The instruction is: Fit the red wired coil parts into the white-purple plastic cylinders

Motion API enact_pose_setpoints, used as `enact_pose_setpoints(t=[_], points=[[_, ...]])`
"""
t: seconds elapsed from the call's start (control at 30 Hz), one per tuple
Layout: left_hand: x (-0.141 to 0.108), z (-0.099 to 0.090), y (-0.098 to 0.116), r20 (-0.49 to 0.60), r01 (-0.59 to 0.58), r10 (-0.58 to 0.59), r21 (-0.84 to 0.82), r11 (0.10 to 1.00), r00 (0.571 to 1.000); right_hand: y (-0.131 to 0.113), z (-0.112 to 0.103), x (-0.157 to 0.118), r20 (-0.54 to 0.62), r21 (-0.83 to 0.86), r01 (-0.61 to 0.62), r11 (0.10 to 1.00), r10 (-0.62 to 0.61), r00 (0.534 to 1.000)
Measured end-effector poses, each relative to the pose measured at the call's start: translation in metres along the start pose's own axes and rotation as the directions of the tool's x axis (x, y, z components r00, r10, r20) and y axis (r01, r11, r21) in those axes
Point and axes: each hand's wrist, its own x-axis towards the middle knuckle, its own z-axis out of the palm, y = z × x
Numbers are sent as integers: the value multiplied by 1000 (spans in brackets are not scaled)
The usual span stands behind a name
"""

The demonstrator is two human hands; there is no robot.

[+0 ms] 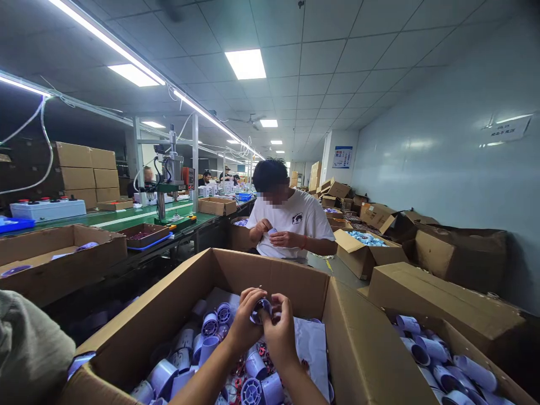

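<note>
Over carton [270, 275], bent fingers [252, 295] around cup [258, 306]

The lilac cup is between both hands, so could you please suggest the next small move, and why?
I'd perhaps ease the right hand back to check inside: the left hand holds the lilac cup, its open end toward the camera, but the right hand partly covers it.

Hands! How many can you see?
4 clear ones: the left hand and right hand at one purple cup, plus the co-worker's two hands beyond. Others farther back may be hidden.
</note>
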Motion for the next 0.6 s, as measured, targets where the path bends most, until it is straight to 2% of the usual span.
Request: enact_pose_setpoints(t=[0.13,0.2,0.33,0.43,0.6], points=[[-1,0,2,-9,-38,38,28,999,999,-3,2,0,156,145,-204,968,182,971],[-2,2,3,0,-63,63,53,997,998,-4,3,0,172,188,-275,943,244,954],[-4,6,6,8,-113,113,88,990,994,0,9,-3,76,261,-312,914,303,950],[-5,7,10,29,-94,92,88,992,995,6,13,-5,-7,297,-318,901,335,942],[-4,8,12,95,-68,59,92,993,994,3,11,-2,-45,338,-350,873,387,921]])
